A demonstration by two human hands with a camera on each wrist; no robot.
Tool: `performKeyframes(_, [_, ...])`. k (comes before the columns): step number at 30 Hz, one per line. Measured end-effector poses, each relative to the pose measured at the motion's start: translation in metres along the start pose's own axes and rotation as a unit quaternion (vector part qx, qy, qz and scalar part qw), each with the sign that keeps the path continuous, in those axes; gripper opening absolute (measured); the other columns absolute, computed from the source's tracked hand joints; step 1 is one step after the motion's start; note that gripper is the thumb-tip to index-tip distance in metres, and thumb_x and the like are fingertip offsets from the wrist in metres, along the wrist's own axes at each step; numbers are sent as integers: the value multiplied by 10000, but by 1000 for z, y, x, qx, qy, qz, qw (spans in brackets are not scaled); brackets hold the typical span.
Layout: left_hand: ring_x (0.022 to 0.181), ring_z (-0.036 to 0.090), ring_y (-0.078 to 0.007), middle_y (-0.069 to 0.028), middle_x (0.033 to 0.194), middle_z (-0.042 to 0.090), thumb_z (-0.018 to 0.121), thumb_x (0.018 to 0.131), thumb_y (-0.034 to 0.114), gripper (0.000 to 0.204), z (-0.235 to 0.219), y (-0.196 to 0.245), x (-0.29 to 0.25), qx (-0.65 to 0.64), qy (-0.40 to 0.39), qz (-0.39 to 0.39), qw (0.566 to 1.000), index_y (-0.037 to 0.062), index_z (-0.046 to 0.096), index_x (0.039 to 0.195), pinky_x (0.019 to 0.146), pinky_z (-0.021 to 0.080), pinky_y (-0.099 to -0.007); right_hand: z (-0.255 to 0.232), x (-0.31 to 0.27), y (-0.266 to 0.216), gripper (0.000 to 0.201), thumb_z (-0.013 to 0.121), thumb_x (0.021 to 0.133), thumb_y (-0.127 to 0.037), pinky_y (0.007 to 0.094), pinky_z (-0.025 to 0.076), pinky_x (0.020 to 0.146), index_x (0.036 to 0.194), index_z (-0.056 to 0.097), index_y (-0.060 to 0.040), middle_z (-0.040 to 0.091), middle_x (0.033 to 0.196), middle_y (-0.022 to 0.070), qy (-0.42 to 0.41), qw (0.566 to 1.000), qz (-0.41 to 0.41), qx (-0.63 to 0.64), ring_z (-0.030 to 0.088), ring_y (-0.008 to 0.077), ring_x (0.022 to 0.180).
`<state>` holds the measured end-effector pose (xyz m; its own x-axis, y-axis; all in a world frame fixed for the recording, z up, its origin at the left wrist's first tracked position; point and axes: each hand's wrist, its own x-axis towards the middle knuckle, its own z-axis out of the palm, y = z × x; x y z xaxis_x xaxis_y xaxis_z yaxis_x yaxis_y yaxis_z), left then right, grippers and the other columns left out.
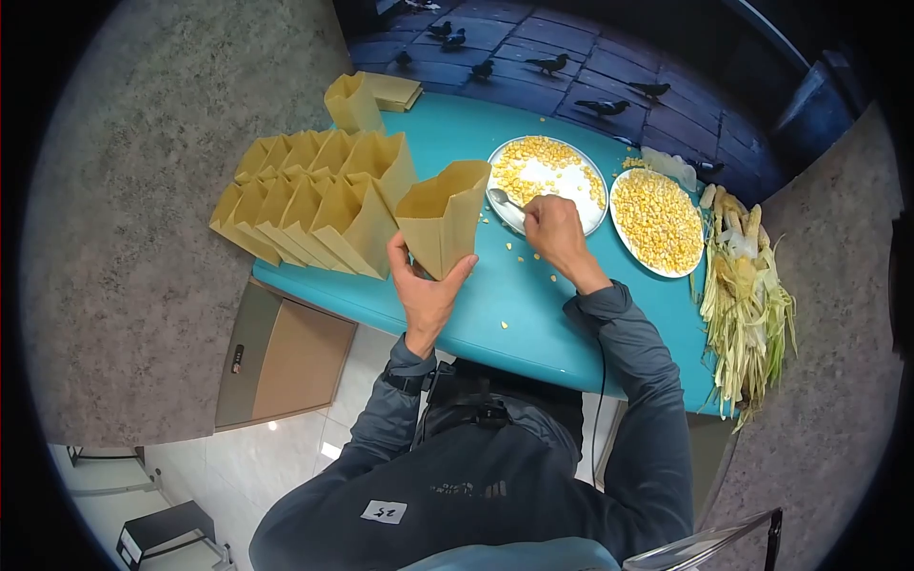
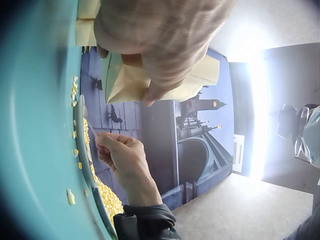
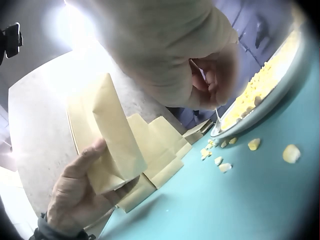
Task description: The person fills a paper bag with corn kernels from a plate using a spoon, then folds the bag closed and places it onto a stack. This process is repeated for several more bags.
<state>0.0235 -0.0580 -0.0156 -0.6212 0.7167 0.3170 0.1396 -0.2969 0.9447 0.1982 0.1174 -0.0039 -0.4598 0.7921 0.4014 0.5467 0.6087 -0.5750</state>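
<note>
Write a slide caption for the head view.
Left hand grips an open paper bag while the right hand holds a spoon at a plate of corn kernels.

"How does the paper bag (image 1: 440, 221) look?"
"Light brown, creased down its sides, mouth open, gripped low in the left hand (image 1: 426, 297)."
"And the spoon (image 1: 500, 197)?"
"Small and shiny, pinched in the right hand (image 1: 560, 235), its bowl at the plate's left edge."
"The plate (image 1: 573, 184)?"
"Round, white, flat on the worktop (image 1: 533, 338), yellow kernels (image 1: 535, 149) scattered around its partly bare middle."
</note>
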Motion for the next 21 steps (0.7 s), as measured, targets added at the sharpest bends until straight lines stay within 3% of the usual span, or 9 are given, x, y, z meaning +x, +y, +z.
performKeyframes(5, [1228, 619, -229, -118, 1355, 528, 968, 784, 55, 838, -2, -3, -1, -19, -8, -18, 1000, 28, 435, 1431, 1037, 561, -393, -20, 43, 35, 115, 659, 850, 16, 507, 585, 795, 883, 769, 22, 742, 869, 253, 30, 999, 6, -31, 730, 451, 872])
performKeyframes(8, [1226, 617, -225, -120, 1360, 523, 960, 789, 43, 831, 2, 5, -3, -6, -17, -26, 1000, 27, 434, 1432, 1043, 559, -391, -32, 72, 53, 112, 665, 839, 30, 505, 579, 800, 880, 769, 18, 741, 884, 256, 26, 999, -38, -9, 733, 445, 899])
performKeyframes(10, [1224, 618, -224, -121, 1359, 524, 960, 790, 46, 830, 2, 4, -4, -15, -21, -19, 999, 26, 434, 1432, 1036, 562, -386, -36, 82, 63, 125, 664, 818, 54, 495, 570, 785, 884, 765, 20, 743, 896, 251, -68, 996, 15, -49, 735, 441, 898])
performKeyframes(12, [1221, 619, -223, -122, 1358, 524, 960, 791, 48, 829, 1, 2, -3, -25, -19, -12, 999, 25, 435, 1433, 1029, 566, -381, -47, 92, 75, 166, 641, 817, 81, 494, 565, 785, 909, 764, 19, 748, 907, 249, -75, 994, 5, -80, 732, 444, 890])
performKeyframes(14, [1219, 620, -221, -123, 1358, 524, 959, 794, 50, 828, -1, -2, -4, -33, -18, -37, 999, 25, 431, 1432, 1021, 569, -375, -48, 99, 85, 209, 619, 820, 104, 487, 559, 797, 941, 763, 14, 757, 952, 244, -21, 998, -41, -50, 729, 440, 911])
performKeyframes(16, [1219, 620, -221, -122, 1354, 525, 959, 794, 50, 827, 3, 2, -4, -6, -20, -31, 999, 24, 431, 1430, 1021, 569, -374, -43, 100, 86, 201, 628, 837, 107, 479, 552, 812, 961, 758, 17, 759, 990, 235, -23, 996, -73, -55, 723, 433, 934])
performKeyframes(18, [1219, 620, -222, -121, 1351, 525, 958, 795, 49, 825, 4, 1, -1, 21, -27, -22, 999, 23, 430, 1428, 1022, 570, -372, -38, 100, 84, 132, 670, 868, 76, 455, 553, 787, 951, 757, 24, 761, 970, 213, -99, 991, -84, -33, 727, 416, 931])
performKeyframes(21, [1214, 622, -223, -121, 1340, 526, 962, 797, 61, 823, 0, -4, 0, 0, -28, -12, 1000, 20, 431, 1425, 1014, 575, -370, -53, 93, 88, 113, 691, 870, 63, 450, 554, 773, 954, 759, 29, 760, 955, 212, -130, 983, -125, -15, 727, 406, 899])
